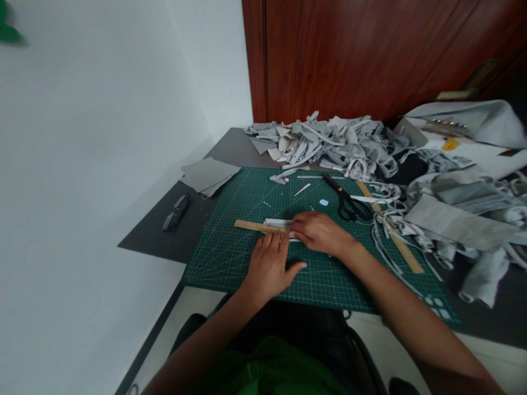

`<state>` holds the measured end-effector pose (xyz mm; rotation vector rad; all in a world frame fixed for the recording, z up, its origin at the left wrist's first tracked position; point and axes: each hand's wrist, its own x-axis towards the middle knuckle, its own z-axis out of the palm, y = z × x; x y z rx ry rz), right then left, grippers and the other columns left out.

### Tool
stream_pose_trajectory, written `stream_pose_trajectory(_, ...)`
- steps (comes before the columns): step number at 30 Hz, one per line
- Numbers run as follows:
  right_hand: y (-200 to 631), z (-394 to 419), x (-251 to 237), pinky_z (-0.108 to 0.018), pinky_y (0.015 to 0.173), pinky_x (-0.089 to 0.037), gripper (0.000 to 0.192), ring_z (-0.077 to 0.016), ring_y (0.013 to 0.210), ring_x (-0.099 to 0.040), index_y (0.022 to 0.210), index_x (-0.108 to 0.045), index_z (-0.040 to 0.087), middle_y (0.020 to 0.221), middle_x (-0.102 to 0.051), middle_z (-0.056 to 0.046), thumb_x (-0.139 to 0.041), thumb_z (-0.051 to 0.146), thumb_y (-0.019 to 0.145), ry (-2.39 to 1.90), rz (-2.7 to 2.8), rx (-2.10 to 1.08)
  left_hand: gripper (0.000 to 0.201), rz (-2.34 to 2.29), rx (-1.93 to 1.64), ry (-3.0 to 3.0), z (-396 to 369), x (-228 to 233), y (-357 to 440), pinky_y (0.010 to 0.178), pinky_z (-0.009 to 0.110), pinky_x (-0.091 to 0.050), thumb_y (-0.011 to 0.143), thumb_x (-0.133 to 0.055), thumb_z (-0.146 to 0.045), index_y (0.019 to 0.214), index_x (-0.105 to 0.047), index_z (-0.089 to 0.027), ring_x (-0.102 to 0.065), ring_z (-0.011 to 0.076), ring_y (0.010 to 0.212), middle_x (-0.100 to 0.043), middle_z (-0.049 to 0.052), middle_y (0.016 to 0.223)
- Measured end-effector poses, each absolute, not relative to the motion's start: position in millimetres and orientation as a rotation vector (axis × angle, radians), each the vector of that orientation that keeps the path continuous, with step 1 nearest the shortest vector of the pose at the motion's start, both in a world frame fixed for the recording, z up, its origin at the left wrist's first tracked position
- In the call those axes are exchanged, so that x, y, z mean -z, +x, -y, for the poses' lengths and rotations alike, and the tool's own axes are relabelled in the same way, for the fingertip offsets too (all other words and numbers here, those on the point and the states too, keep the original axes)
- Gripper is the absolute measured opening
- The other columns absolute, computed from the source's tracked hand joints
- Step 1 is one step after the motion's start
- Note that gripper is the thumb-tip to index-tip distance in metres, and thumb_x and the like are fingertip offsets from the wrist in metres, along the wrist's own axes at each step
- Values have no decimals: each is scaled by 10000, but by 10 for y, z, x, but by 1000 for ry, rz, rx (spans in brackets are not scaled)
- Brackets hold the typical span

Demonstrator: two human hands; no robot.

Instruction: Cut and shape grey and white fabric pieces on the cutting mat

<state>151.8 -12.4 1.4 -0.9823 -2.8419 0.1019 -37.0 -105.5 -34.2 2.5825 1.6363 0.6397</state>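
From the head view, the left hand (pixel 269 267) lay flat and open on the green cutting mat (pixel 230 258), fingertips pinning the wooden ruler (pixel 257 225). The right hand (pixel 319 233) pressed, fingers curled, on the white fabric strip (pixel 279 222) just beyond the ruler. Firm, even pressure would stop slipping.

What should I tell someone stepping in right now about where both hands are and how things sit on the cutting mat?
Left hand: flat, palm down on the green cutting mat, fingertips at the wooden ruler.
Right hand: pressed over the ruler's right end and the white fabric strip beneath it.
Black scissors lie untouched on the mat behind the right hand; a longer wooden ruler lies to the right.
Grey scrap pile sits at the mat's far edge.
Done: strip lined up along the ruler. Left: no cut visible yet.
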Motion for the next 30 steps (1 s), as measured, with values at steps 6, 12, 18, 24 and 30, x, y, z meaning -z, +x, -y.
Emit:
stream_pose_trajectory(6,1587,67,-11,-351,868,-432,184,-242,952,-659,1033,-766,170,1065,-701,-104,-601,252,1025,-1019,2800,-144,491,-1803,-586,2582,1073,332,-364,926,537,-542,949,-638,-597,1075,-691,-125,-616,383,1124,-671,186,1161)
stream_pose_trajectory(12,1661,21,17,-329,834,-421,180,-233,912,-666,1070,-757,177,987,-705,-80,-653,308,1002,-1002,2799,-314,490,-1772,-603,2602,1069,328,-366,1063,518,-485,961,-639,-558,1154,-667,-109,-552,377,1277,-636,195,1312)
stream_pose_trajectory(18,1707,12,-22,-324,778,-401,135,-240,887,-666,1027,-756,193,957,-724,-72,-705,292,950,-1073,2814,-390,482,-1990,-517,2511,1109,268,-338,872,539,-513,977,-586,-586,1102,-682,-130,-598,373,1084,-672,166,1148)
stream_pose_trajectory(24,1731,28,-94,-324,812,-404,130,-236,903,-655,987,-768,211,946,-689,-74,-683,303,955,-1064,2807,-459,554,-2047,-575,2519,1111,292,-345,953,549,-500,959,-602,-615,1129,-678,-93,-574,404,1176,-640,220,1260)
stream_pose_trajectory(30,1724,20,-59,-332,805,-395,134,-253,920,-633,987,-755,201,973,-661,-92,-736,311,913,-1172,2777,-396,484,-1827,-571,2584,1091,317,-382,1017,509,-489,975,-607,-574,1136,-685,-124,-567,367,1222,-672,170,1241)
